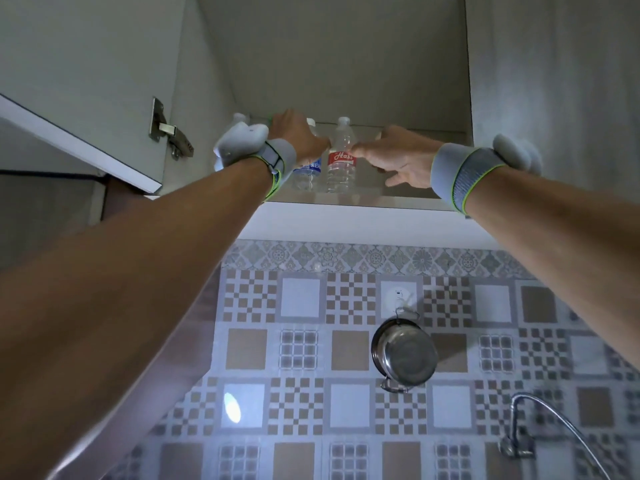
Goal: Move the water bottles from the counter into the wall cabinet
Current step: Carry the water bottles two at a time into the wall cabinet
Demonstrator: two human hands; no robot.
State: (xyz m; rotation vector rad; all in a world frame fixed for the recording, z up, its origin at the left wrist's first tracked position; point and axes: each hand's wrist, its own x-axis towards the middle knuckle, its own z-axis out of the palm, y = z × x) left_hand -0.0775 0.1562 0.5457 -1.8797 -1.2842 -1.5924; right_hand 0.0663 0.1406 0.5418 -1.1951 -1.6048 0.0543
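Observation:
The wall cabinet point(346, 199) is open above me, and both my arms reach up onto its bottom shelf. A clear bottle with a red label point(341, 162) stands upright on the shelf. My right hand point(398, 157) is just to its right, thumb tip touching its side and the other fingers spread away from it. Left of it stands a blue-labelled bottle point(307, 169), and my left hand point(298, 135) is closed over its upper part. A third bottle's top point(239, 117) shows further left, mostly hidden behind my left wrist.
The cabinet door point(79, 98) hangs open at the left, hinge point(168, 133) showing. Bare shelf lies to the right of my right hand. Below on the patterned tile wall hangs a steel pot point(405, 351); a tap point(526, 424) is at the lower right.

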